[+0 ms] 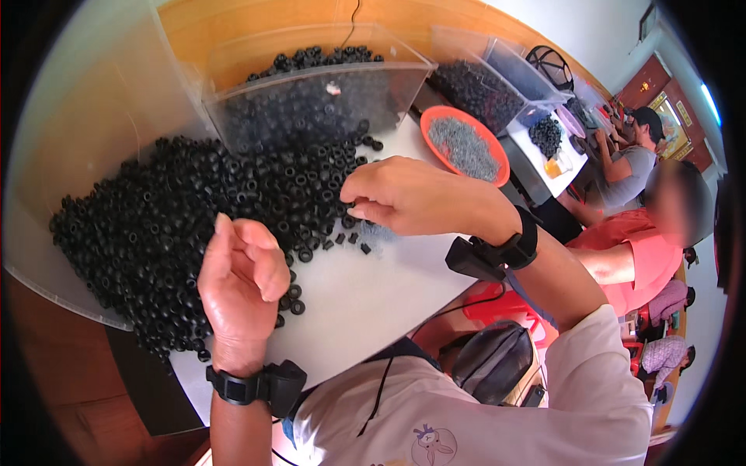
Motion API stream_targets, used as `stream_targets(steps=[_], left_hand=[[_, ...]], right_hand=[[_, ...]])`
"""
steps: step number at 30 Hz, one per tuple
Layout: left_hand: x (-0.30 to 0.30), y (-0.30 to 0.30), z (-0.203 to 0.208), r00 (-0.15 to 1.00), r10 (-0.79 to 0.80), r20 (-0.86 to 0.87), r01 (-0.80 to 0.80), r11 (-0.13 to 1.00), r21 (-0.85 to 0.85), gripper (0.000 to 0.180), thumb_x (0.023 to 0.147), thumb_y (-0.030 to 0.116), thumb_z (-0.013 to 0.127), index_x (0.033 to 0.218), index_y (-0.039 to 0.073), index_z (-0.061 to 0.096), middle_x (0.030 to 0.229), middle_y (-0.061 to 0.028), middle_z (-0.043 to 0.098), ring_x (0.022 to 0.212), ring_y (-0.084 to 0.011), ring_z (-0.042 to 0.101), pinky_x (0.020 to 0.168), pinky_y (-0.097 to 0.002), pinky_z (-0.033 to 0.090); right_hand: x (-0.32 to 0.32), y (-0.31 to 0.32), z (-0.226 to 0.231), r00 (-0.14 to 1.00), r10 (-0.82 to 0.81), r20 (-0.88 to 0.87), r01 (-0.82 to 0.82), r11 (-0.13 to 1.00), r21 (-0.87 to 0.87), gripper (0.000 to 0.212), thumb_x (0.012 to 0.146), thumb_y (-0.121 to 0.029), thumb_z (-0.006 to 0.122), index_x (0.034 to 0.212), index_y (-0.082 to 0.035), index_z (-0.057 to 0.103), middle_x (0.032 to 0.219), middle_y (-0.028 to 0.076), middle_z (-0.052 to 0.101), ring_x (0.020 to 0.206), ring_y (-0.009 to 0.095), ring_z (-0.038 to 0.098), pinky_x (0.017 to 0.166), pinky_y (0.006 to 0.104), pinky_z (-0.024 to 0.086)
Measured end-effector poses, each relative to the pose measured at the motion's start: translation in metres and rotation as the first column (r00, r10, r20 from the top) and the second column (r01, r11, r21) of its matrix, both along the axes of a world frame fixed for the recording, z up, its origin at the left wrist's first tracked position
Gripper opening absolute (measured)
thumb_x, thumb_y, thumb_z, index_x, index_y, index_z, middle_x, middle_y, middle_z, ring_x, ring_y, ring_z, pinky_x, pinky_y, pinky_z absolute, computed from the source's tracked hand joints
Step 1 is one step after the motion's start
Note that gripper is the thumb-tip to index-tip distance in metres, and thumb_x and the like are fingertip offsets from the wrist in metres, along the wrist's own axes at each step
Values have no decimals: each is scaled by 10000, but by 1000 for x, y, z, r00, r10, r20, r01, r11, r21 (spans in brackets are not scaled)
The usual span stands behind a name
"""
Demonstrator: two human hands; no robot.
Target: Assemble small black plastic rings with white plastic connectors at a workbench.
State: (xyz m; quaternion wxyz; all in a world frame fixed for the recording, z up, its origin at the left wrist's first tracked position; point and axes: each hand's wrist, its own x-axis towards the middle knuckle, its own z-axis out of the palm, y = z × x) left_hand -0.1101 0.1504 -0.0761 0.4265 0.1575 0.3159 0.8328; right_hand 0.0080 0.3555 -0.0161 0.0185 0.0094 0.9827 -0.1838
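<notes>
Left hand [242, 279]: palm partly up, fingers loosely curled, thumb raised, narrow gap; can't tell if anything is inside. It sits at the near edge of the heap of black rings [155, 233], which spreads to its left and beyond it; a few rings lie just right of its fingers.

Right hand [412, 196]: thumb and index finger bent toward each other, pointing left, narrow gap; can't tell if a ring is between them. Black rings lie right by its fingertips, plus a few loose ones just below. A small patch of grey bits [378, 231] is on the white table [350, 291] under this hand.

Around them: big clear bin [93, 101] left of and beyond the left hand, with the heap at its mouth. Clear box [408, 81] beyond both hands, more black rings inside. Orange bowl [502, 155] of grey bits beyond and right of the right hand. Both wrists wear black straps with boxes. Person in coral shirt [614, 272] well right of the right hand; black bag [493, 361] below it.
</notes>
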Motion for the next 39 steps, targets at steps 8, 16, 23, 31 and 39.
stream_targets(steps=[8,16,23,31,39], left_hand=[[-3,0,-7,1000,-17,-12,17,999,43,478,1020,387,320,811,39,573,494,1,365,429,-112,307,422,-252,251],[-5,-5,-6,999,-36,-32,40,991,127,485,1019,388,317,803,15,541,524,-14,364,430,-116,310,419,-262,258],[-7,-5,-7,998,-60,4,58,979,194,497,1011,409,352,783,-7,501,541,-40,392,439,-132,331,417,-267,287],[-17,-10,-6,999,-35,27,28,972,235,442,1013,364,377,785,1,485,552,-45,405,452,-136,357,433,-272,310],[-15,-9,-4,999,-31,18,25,968,248,432,1011,360,375,783,12,491,548,-31,381,447,-126,323,423,-270,279]], right_hand=[[7,0,-22,994,77,83,-84,993,85,78,844,-87,593,879,-24,564,841,119,580,795,339,597,647,426,470],[10,10,-27,998,61,21,-63,991,121,206,842,-111,620,1028,-39,571,880,105,563,759,328,600,615,426,476],[8,6,-20,990,139,16,-139,990,18,149,742,-22,566,888,7,554,847,150,562,745,358,614,614,452,496],[6,14,-16,989,148,0,-148,988,40,132,731,-2,573,859,18,549,838,151,553,728,343,607,571,432,492],[-10,-23,-23,960,280,-19,-279,959,49,153,726,-8,569,875,26,557,831,149,559,716,339,615,560,430,491]])
